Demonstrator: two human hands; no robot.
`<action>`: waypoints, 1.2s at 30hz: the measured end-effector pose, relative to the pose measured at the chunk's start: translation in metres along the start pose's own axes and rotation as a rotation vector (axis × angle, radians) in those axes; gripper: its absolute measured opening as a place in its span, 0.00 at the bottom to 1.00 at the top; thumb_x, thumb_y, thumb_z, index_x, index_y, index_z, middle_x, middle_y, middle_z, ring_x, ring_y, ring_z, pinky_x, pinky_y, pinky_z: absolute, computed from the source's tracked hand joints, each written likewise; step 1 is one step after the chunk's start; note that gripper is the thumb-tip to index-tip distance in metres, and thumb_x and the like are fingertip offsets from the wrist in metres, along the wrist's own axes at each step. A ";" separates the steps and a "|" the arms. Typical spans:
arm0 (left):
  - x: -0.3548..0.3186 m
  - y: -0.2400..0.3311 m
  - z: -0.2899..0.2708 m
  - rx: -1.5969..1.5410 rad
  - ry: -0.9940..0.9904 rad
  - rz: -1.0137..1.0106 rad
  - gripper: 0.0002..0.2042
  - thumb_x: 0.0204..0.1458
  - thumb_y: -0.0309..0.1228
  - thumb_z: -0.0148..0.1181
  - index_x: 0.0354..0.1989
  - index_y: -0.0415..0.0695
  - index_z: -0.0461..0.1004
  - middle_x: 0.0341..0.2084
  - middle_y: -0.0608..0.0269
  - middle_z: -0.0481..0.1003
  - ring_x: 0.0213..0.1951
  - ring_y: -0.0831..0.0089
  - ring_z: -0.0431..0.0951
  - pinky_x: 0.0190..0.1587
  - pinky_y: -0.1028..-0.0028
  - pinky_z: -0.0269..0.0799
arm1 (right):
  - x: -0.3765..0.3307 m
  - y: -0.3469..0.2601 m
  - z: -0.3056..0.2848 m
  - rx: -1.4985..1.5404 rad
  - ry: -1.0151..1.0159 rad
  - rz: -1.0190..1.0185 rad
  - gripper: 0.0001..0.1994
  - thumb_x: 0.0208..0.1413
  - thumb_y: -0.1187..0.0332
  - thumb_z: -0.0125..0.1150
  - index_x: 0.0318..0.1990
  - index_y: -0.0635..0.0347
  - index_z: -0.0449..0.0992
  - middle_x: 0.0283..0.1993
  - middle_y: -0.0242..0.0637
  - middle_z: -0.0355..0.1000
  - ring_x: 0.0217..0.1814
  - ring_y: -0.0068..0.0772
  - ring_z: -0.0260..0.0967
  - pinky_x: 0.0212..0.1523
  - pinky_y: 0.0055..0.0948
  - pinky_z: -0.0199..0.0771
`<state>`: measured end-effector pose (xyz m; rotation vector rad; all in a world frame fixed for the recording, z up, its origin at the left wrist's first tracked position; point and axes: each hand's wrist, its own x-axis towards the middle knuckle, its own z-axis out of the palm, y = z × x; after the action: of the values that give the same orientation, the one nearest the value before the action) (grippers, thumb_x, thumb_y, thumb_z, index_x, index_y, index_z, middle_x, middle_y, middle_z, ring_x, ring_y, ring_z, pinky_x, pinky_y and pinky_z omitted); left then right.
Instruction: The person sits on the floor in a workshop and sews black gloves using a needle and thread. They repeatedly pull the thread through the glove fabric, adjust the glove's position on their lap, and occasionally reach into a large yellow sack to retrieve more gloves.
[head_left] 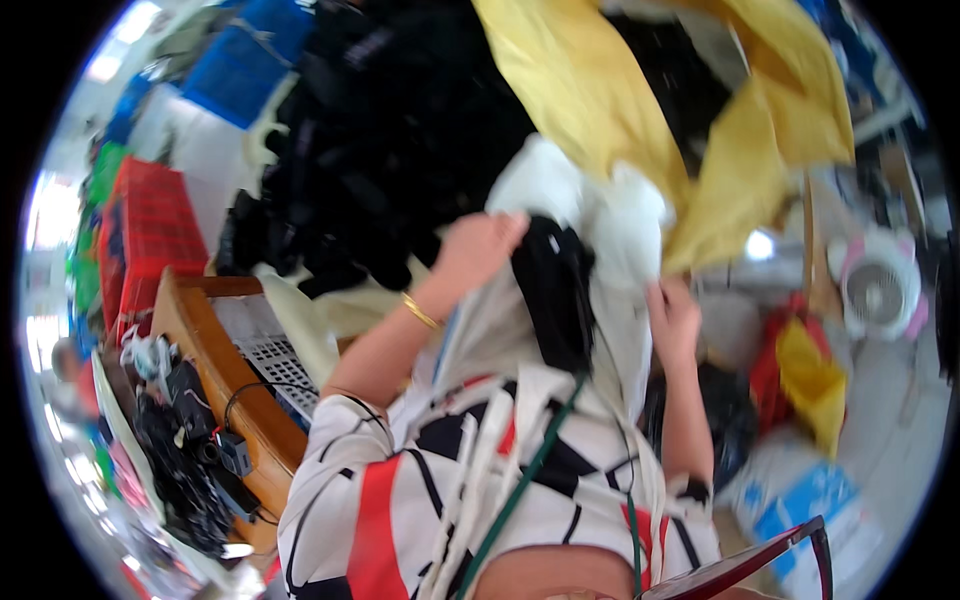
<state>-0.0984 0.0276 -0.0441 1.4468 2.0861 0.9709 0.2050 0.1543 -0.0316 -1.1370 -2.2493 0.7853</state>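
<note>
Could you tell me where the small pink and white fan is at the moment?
In the head view, the fan stands at the far right, beyond the right hand, just above the red and yellow bags.

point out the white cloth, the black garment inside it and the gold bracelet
white cloth (625,225), head view, on the bunched upper part between both hands
black garment (553,290), head view, on its middle, inside the cloth opening
gold bracelet (420,312), head view, on the band at the left wrist

A wooden table stands left, by red crates, a blue crate and a small white fan.
</note>
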 end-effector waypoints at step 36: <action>-0.011 0.006 0.033 -0.040 0.037 0.090 0.10 0.46 0.28 0.69 0.35 0.43 0.75 0.24 0.59 0.72 0.25 0.61 0.73 0.27 0.66 0.69 | 0.057 -0.049 0.091 0.062 -0.277 -0.393 0.09 0.47 0.71 0.67 0.38 0.57 0.76 0.34 0.36 0.67 0.39 0.41 0.67 0.42 0.38 0.67</action>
<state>-0.0684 0.0287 -0.0626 1.5245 2.0308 1.0761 0.0890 0.1533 -0.0535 -0.5520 -2.5415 0.8798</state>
